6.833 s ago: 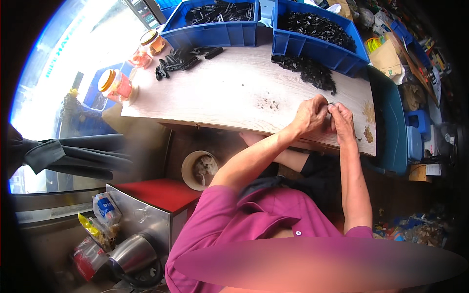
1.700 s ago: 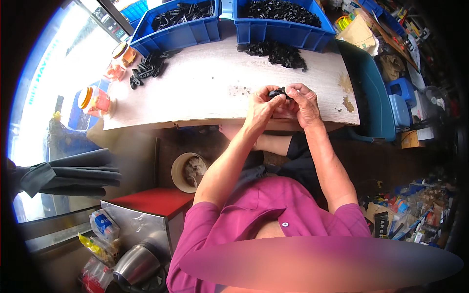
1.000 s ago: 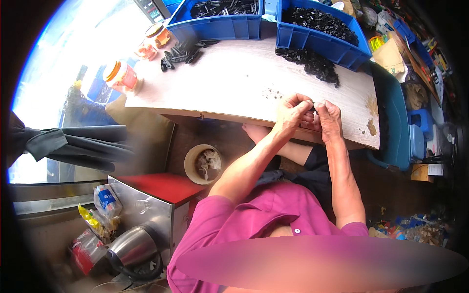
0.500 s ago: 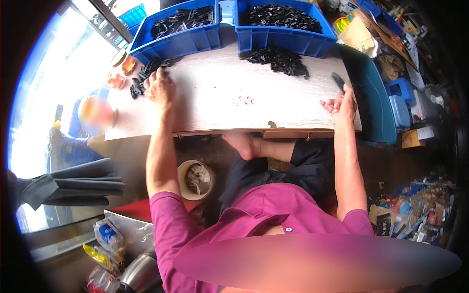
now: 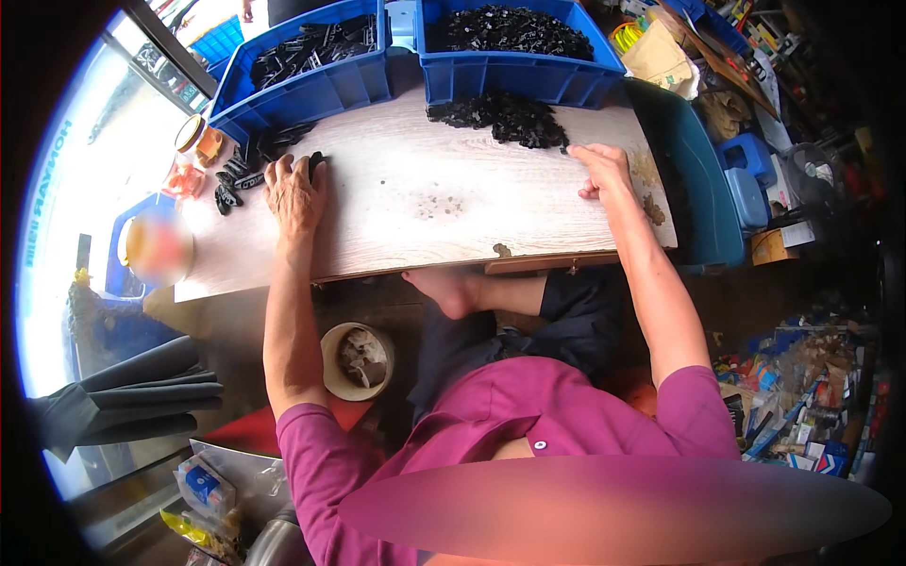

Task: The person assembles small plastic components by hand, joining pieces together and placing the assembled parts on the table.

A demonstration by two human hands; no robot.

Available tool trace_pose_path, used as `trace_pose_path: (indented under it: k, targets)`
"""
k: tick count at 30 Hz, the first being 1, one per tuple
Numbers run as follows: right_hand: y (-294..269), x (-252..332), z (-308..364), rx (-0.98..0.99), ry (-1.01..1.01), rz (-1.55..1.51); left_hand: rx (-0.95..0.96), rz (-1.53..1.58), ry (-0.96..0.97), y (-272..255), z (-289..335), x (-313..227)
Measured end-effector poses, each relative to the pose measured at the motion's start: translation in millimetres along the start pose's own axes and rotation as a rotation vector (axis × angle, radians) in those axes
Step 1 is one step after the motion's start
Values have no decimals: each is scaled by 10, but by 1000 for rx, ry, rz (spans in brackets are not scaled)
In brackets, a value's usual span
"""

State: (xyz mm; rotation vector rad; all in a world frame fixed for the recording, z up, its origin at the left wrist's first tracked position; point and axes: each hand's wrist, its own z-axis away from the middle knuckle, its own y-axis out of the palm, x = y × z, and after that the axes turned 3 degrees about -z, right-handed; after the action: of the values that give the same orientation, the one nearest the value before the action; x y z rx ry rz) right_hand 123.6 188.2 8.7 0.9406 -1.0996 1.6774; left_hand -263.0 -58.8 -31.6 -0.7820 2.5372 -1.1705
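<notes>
Black elongated piece [image 5: 316, 165] is at the left hand [image 5: 298, 198], by the thumb side, above the left part of the pale wooden table [image 5: 377, 222]. That hand's fingers curl downward and appear clamped on the piece, though the exact contact is partly hidden. More loose elongated pieces [image 5: 227, 194] lie just left of it. Across the table, the right hand [image 5: 604, 172] is at the near right edge of a heap of small black parts [image 5: 510, 121]; its fingertips point left, and I cannot tell whether they are together on a part or apart. Along the far side stand a left blue bin [image 5: 326, 106] filled with elongated pieces and a right blue bin [image 5: 519, 81] filled with small parts. A teal tub [image 5: 706, 212] stands beyond the table's right end, and a pale bucket [image 5: 330, 363] is below its near edge.
</notes>
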Motion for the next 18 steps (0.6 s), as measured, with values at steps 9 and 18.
trace_pose_path:
  k: [9, 18]
  targets:
    - [232, 160, 83, -83, -105, 436, 148, 320, 215, -69, -9, -536]
    - [183, 59, -9, -27, -131, 424, -225, 477, 5, -62, -17, -540]
